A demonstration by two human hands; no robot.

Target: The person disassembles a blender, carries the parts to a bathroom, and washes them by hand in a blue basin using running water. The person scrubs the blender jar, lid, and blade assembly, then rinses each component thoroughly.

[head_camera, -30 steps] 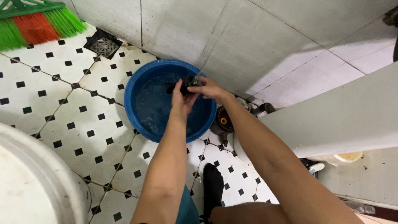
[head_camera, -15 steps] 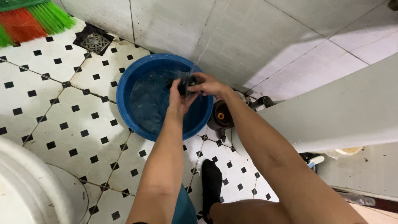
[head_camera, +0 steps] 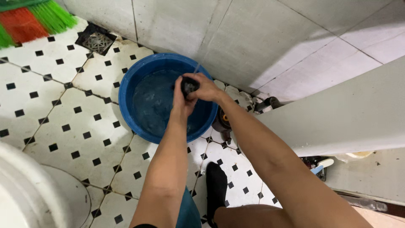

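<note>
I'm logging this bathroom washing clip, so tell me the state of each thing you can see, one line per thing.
Blue basin: upright on the tiled floor, holding water.
Dark item: gripped over the basin; its kind cannot be told.
Left hand: closed on the dark item.
Right hand: closed on the dark item.
Floor drain: grate in place.
Broom: bristles lying on the floor.
Black sock: on a foot, planted on the floor.

Floor (head_camera: 63, 122): white tiles with small black square insets, grout lines dark and soiled. Square metal floor drain (head_camera: 95, 39) set near the wall. Wall (head_camera: 236, 38): large pale grey tiles, stained along the base. Green and red broom bristles (head_camera: 31, 19) at upper left. White rounded fixture (head_camera: 29, 194) at lower left. Lighting even.
</note>
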